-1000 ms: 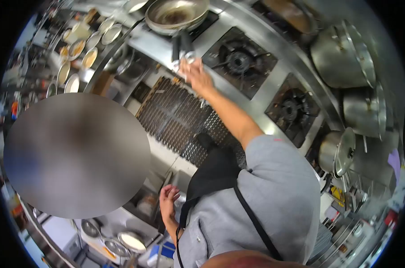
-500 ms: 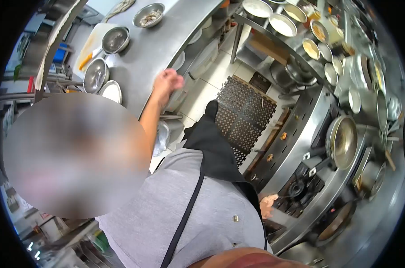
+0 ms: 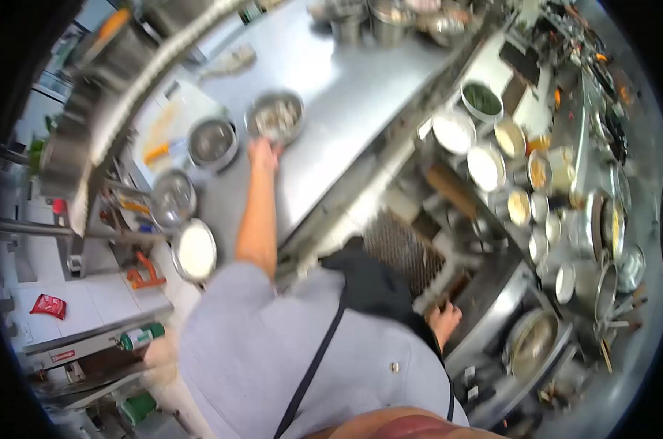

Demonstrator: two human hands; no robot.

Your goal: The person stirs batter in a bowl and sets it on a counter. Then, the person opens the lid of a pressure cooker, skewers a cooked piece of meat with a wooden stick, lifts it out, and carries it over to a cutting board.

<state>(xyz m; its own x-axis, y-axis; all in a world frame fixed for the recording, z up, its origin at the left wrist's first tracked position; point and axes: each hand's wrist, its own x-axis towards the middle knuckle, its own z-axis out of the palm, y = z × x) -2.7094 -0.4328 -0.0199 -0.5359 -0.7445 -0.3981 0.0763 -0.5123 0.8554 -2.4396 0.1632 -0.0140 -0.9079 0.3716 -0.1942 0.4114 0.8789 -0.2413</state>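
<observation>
My left hand (image 3: 264,155) reaches over the steel counter, its fingers closed at the near rim of a metal bowl (image 3: 298,126). Pale chunks lie in that bowl; motion blur hides their kind. Left of it stands a second metal bowl (image 3: 213,144), with another metal bowl (image 3: 173,199) and a bowl of white contents (image 3: 197,250) nearer to me. My right hand (image 3: 444,320) hangs by my right side near the stove front, its fingers loosely bent and apart, with nothing visible in them.
An orange-handled knife (image 3: 157,152) lies on a white cutting board (image 3: 192,99). Several food containers (image 3: 487,167) line the station to the right. A large pan (image 3: 533,342) sits on the stove. A perforated mat (image 3: 401,249) covers part of the floor.
My left hand has moved from the counter's edge to the bowl of pale chunks. My view has swung toward the counter. The blurred patch at left is gone.
</observation>
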